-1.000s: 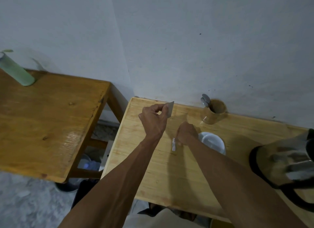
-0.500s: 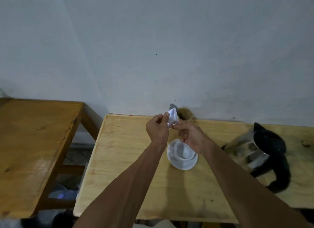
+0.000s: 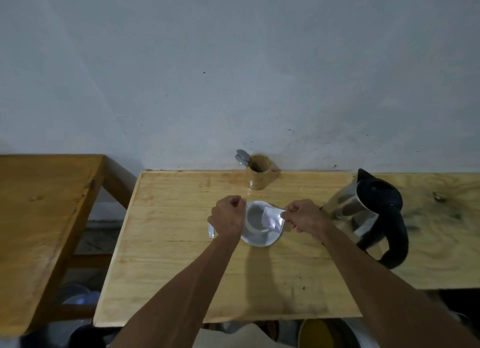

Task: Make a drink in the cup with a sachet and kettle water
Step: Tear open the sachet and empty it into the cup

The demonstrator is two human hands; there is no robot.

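White sachet (image 3: pixel 272 219) tilted over white cup (image 3: pixel 255 217), steel kettle (image 3: pixel 363 210) nearby.

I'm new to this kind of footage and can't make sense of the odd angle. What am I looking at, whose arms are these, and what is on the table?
The camera is worn on a person's head and looks forward and down, so the two bare arms reaching in from the bottom are that person's own. No machine is involved. The wide lens bends the edges.

They stand at a light wooden table against a grey wall. On it sit a white cup on a saucer, a wooden holder with spoons at the back, and a steel kettle with a black handle to the right. A darker table stands on the left.

The right hand pinches a small white sachet over the cup. The left hand is closed; I cannot tell what it holds. A silvery strip shows just beside it.
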